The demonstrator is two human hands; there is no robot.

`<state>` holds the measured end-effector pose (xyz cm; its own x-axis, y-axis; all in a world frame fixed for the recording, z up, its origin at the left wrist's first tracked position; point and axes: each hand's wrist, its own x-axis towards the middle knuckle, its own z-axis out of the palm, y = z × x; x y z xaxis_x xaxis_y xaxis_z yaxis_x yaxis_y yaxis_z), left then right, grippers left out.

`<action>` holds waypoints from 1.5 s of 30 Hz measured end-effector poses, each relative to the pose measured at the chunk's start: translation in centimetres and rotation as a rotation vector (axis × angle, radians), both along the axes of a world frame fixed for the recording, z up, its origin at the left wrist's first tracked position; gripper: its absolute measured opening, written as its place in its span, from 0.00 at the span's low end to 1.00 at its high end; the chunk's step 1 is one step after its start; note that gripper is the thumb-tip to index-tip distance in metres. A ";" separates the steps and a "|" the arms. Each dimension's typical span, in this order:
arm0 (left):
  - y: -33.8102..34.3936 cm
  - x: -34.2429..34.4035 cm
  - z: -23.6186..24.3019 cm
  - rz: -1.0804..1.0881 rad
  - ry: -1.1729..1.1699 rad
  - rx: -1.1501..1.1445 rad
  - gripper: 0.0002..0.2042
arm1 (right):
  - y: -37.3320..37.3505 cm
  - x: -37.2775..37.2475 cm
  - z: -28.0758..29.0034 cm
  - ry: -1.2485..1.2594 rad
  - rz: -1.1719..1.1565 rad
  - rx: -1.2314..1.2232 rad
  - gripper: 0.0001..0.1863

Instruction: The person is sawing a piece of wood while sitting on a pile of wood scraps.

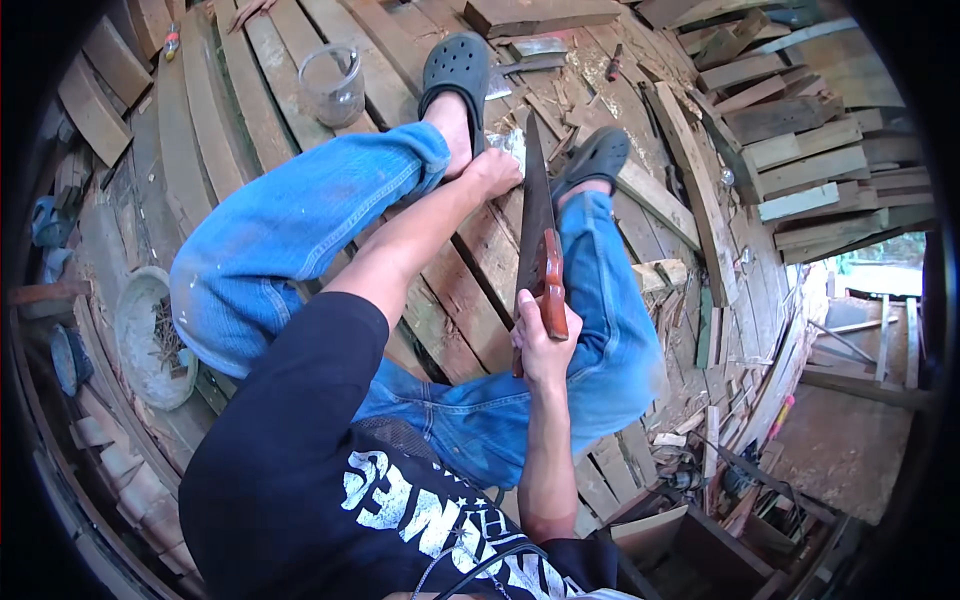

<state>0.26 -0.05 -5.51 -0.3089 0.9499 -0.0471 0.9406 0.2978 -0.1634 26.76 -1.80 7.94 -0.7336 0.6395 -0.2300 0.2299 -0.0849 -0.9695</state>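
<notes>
A handsaw (537, 195) with a dark blade and a reddish-brown wooden handle points away from me between my legs. My right hand (546, 342) is wrapped round its handle. Just left of the blade, beside my left shoe (455, 68), my left hand (497, 174) is closed with its knuckles up. What lies under those fingers is hidden; a pale, whitish patch (512, 145) shows just beyond them. My right shoe (600, 157) rests on the other side of the blade.
A clear container (332, 86) stands at the upper left. Metal tools (535, 58) and a small dark-handled tool (614, 63) lie among wood chips. Stacked boards (810, 165) fill the right. A pale basin (150, 345) holds nails. Another person's hand (250, 10) shows at the top.
</notes>
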 end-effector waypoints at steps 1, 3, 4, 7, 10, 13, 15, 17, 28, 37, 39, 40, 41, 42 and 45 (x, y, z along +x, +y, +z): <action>0.1 0.8 -0.2 -0.033 0.002 -0.003 0.09 | 0.0 0.5 -0.2 -0.015 0.000 0.027 0.14; -0.4 -0.1 -0.9 0.012 0.011 0.029 0.09 | -0.7 0.0 0.2 -0.014 0.044 0.078 0.12; -0.2 0.0 -0.8 0.008 0.009 0.038 0.08 | -0.8 -0.1 0.4 -0.012 0.043 0.065 0.13; 0.5 0.0 -0.3 0.001 0.019 0.060 0.08 | -0.3 0.0 -0.1 -0.014 0.054 0.103 0.13; -0.1 -0.3 -0.5 0.024 -0.021 0.063 0.08 | -0.5 -0.3 -0.6 -0.038 0.058 0.158 0.13; -0.2 -0.4 -0.5 0.052 -0.059 0.083 0.09 | -0.8 -0.5 0.2 -0.084 0.155 0.332 0.15; -0.2 -0.3 -0.4 0.079 -0.078 0.091 0.09 | -1.6 -0.6 -0.4 -0.085 0.112 0.276 0.15; 0.1 -0.3 -0.1 0.074 -0.089 0.086 0.09 | -1.6 -0.2 -1.1 -0.080 0.084 0.257 0.15; -0.2 -0.9 -0.9 0.086 -0.127 0.125 0.09 | -1.1 0.3 0.3 -0.041 -0.010 -0.005 0.11; 0.0 0.2 -0.9 0.031 -0.193 0.147 0.08 | 0.0 -0.2 1.6 -0.100 -0.016 0.018 0.12; -0.5 -0.8 -1.3 0.054 -0.156 0.239 0.08 | -1.4 0.8 -0.5 -0.054 -0.027 0.125 0.10; -0.5 -1.4 -1.1 0.069 -0.153 0.242 0.08 | -1.8 0.0 0.0 -0.031 -0.041 0.034 0.10; -0.3 -1.2 -1.1 0.051 -0.158 0.228 0.08 | -1.5 -1.1 0.7 -0.044 -0.045 0.025 0.10; -0.2 -1.2 -1.0 0.034 -0.162 0.215 0.08 | -0.5 -3.0 1.2 -0.037 -0.035 0.036 0.04; 0.1 -0.7 -0.6 -0.019 -0.167 0.258 0.09 | 0.9 -4.0 2.3 -0.094 -0.041 0.033 0.09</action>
